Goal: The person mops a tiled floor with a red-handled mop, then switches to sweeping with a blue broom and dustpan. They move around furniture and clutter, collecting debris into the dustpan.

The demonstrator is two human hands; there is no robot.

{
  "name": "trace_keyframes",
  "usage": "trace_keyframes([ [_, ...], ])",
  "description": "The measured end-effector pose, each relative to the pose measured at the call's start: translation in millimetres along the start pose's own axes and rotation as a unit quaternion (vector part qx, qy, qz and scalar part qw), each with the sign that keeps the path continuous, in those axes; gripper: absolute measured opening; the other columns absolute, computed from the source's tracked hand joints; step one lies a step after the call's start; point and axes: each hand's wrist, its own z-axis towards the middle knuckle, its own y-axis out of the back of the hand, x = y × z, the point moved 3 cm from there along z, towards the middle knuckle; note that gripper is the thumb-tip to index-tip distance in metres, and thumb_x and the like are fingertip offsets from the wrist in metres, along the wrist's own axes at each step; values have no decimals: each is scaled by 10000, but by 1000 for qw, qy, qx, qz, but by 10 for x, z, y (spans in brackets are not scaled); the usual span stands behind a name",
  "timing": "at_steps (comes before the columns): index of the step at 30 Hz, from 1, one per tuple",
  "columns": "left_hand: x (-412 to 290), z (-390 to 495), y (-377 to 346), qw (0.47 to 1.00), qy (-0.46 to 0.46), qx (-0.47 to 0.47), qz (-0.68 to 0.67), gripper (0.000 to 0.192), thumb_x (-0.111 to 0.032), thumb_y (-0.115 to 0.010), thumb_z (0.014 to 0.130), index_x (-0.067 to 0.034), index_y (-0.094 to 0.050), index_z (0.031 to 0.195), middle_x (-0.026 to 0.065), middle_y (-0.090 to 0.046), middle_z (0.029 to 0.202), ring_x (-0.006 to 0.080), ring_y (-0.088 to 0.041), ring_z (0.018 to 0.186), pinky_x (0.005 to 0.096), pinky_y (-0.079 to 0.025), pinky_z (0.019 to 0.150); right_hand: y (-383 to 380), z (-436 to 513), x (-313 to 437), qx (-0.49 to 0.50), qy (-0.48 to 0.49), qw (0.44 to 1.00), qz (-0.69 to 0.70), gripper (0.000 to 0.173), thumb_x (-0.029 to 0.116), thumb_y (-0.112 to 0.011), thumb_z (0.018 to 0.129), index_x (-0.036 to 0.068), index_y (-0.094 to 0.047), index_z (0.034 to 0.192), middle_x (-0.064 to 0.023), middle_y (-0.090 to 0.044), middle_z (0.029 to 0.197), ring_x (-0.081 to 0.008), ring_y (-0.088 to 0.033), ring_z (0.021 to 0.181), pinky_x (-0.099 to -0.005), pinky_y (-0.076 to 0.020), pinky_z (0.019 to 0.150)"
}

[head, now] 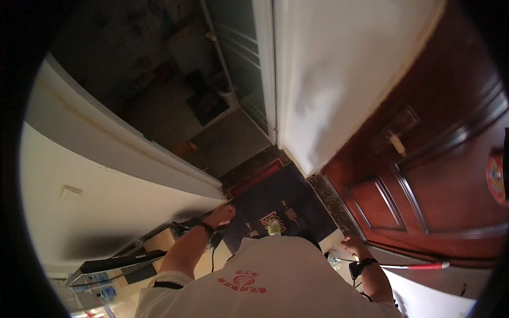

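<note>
My left hand [220,216], with a dark band at the wrist, is over the left edge of a dark doormat [254,210] that bears writing. Its fingers look curled, and whether anything lies in them is too small to tell. On the other side, my right hand [353,243] is near the mat's right corner and the foot of a red-brown panelled door [381,202]. A black band and a small black device [355,270] with a cable are at that wrist. A bottle-like item with a pale green label [273,227] shows at the front of my white shirt.
A dark room opens beyond a doorway with a glass sliding door [242,59]. White walls flank the entry. At lower left stand a light wooden surface [159,242] and a black flat panel [119,262]. A red and white pole [427,266] lies past my right wrist.
</note>
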Motion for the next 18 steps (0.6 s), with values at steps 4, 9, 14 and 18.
trace_keyframes([
  [4,-391,758,907,993,-88,-81,14,241,-243,-561,957,-11,-622,975,144,-661,810,269,-649,733,429,-499,651,70,659,1353,10,45,999,-7,382,306,-702,930,-33,-644,1098,-155,-705,891,-231,-706,745,-364,-582,660],
  [9,-569,1608,1622,993,-4,-104,50,393,-284,-567,983,-17,-603,1269,175,-670,1137,297,-665,954,453,-532,819,87,1658,2939,15,135,926,-352,423,348,-686,927,-13,-657,1144,-199,-717,1008,-310,-720,852,-428,-575,768],
  [14,-236,2121,2265,988,93,-121,-34,362,-273,-589,966,-53,-643,1249,164,-690,1105,328,-662,943,489,-531,799,-246,2989,4527,37,182,922,-338,326,298,-656,906,38,-674,1103,-205,-708,1063,-359,-680,1016,-454,-528,915],
  [18,67,2263,2888,985,7,-138,107,221,-192,-609,909,-22,-682,1029,192,-692,955,337,-663,858,469,-528,751,-735,3679,5903,114,293,921,-229,340,328,-645,892,19,-661,1034,-239,-691,1005,-406,-679,927,-466,-546,793],
])
